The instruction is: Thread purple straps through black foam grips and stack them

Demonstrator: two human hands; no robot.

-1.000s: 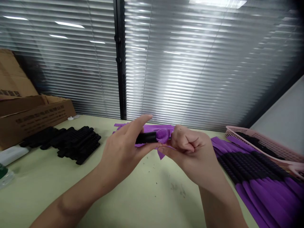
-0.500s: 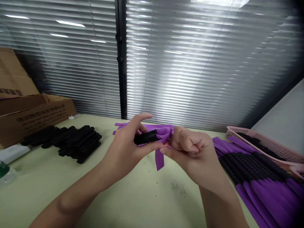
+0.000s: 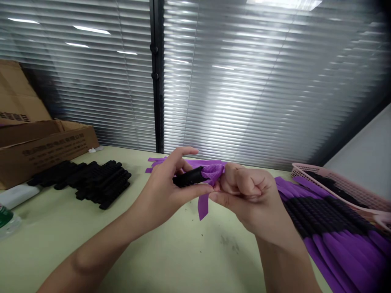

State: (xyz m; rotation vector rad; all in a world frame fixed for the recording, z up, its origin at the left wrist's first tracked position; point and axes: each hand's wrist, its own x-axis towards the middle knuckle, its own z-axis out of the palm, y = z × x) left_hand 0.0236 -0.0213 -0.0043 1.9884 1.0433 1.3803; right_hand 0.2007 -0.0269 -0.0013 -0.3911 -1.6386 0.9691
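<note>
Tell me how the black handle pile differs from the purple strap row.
The black handle pile is all black; the purple strap row has black middle sections. The pile is overlapping short pieces, while the row has long straps laid side by side. Both rest on the table.

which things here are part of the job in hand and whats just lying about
Part of the job:
black piece, in the left hand
purple strap, at the right hand
likely black pile, purple strips behind, banded strips

Seemingly just lying about:
bottle
white object
cardboard box

Can't tell: pink basket
</note>
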